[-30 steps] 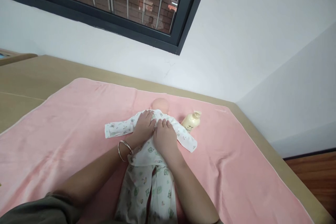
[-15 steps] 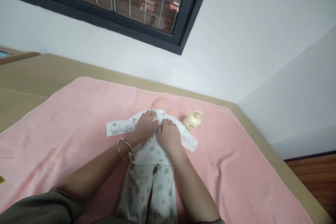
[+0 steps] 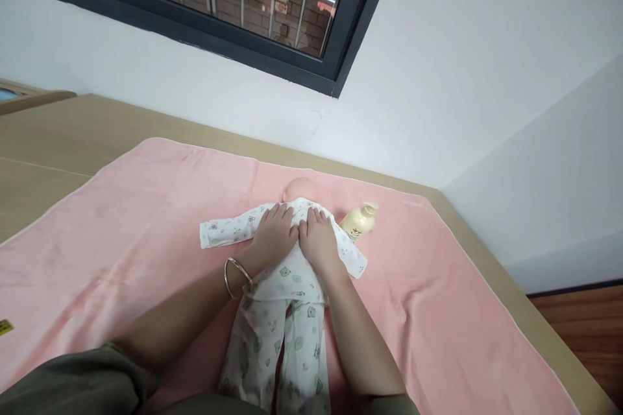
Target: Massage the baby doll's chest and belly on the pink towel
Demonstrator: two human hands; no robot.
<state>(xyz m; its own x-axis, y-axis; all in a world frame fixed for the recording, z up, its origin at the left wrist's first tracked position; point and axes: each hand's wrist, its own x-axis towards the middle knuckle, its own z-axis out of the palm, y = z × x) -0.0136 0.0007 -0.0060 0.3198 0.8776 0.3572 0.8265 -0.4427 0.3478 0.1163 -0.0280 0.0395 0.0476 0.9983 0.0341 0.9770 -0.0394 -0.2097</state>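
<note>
A baby doll [image 3: 300, 189] lies on the pink blanket with its head toward the wall; only the round top of the head shows. White printed baby clothes cover it: a long-sleeved top [image 3: 287, 280] with both sleeves spread out, and trousers [image 3: 304, 350] reaching toward me. My left hand [image 3: 276, 231], a silver bangle at its wrist, rests flat on the chest of the top. Beside it my right hand [image 3: 318, 238] lies flat on the other side of the chest. Both hands have their fingers stretched toward the doll's shoulders, the thumbs close together.
A cream pump bottle [image 3: 359, 220] leans or lies by the doll's right-hand sleeve. The pink blanket [image 3: 146, 220] covers a wooden surface [image 3: 43, 136] against a white wall. A dark-framed window [image 3: 335, 71] is above. A yellow label [image 3: 4, 327] sits at the left edge.
My hands have flattened, with fingers more extended over the top's chest. The top's neckline looks smoother and more closed. The view has shifted slightly.
</note>
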